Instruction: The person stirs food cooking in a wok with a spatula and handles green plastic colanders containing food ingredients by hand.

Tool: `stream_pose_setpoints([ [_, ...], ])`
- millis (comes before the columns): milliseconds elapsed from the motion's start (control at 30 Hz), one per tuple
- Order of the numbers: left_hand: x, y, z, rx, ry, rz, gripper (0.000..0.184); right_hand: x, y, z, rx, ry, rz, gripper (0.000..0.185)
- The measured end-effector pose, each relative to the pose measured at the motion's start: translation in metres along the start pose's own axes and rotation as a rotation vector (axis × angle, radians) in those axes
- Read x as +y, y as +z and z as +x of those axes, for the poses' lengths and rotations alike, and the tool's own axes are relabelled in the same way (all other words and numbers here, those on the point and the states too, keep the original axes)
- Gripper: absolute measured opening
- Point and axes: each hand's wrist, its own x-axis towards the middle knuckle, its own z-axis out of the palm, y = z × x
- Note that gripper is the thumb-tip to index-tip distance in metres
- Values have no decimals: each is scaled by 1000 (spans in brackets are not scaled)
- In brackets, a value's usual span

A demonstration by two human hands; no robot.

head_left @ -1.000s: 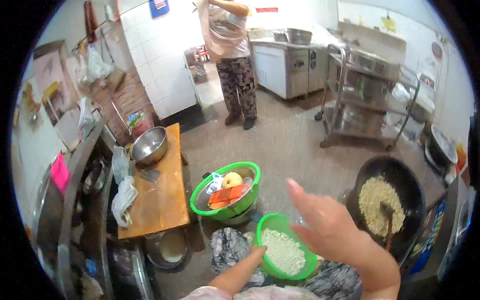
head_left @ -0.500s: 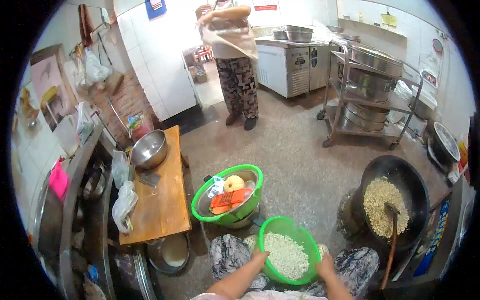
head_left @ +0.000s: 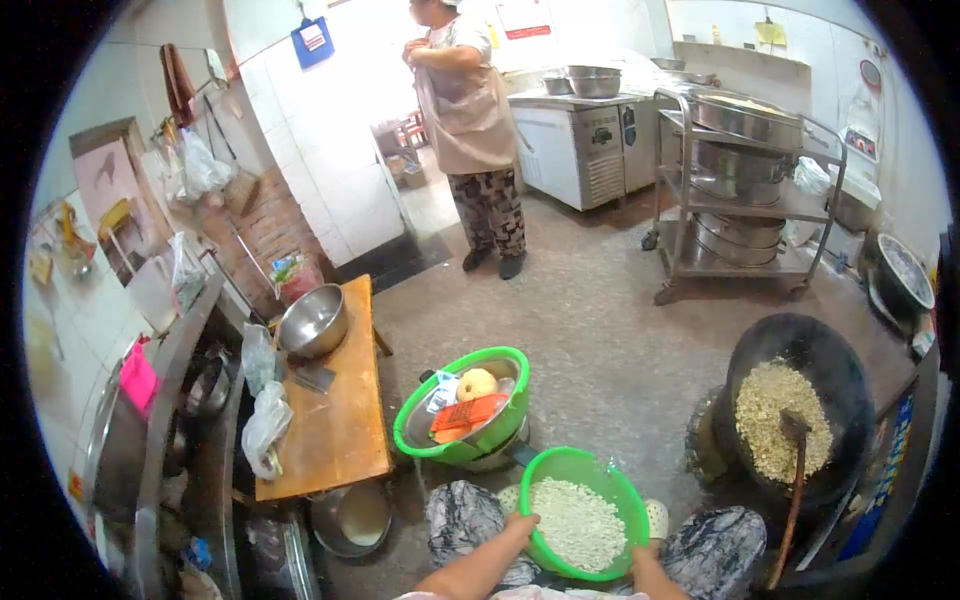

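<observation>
A green basket with white chopped pieces in it is held low between the person's knees. My left hand is closed on its left rim. Closed on the right rim is my right hand, its fingers partly hidden by the basket. Just beyond, a larger green basket holds a metal bowl with an orange-red item and a pale round item. At the right, a dark wok contains chopped, browned food with a wooden-handled spatula resting in it.
A wooden table at the left bears a steel bowl and plastic bags. Beneath it sits a pot. Another person in an apron stands near the doorway. A steel trolley with large pans is at the back right.
My right hand has come down from above the basket onto its right rim. My left hand has kept its hold. The other person's arms have lowered, and the view has tilted slightly upward.
</observation>
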Motion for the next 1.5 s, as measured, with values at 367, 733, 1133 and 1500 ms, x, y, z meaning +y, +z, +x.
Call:
stream_pose_setpoints([
  [367, -9, -5, 24, -6, 34, 34, 33, 6, -40, -37, -584, 153, 568, 37],
  [733, 28, 1, -23, -158, 8, 15, 40, 12, -9, -32, -213, 203, 601, 33],
  [1133, 76, 11, -73, -318, 218, -68, 43, 15, 1, -15, -116, -2, 727, 43],
  [1500, 244, 107, -203, -442, 681, 101, 38, -105, -50, -82, -409, -227, 1177, 32],
])
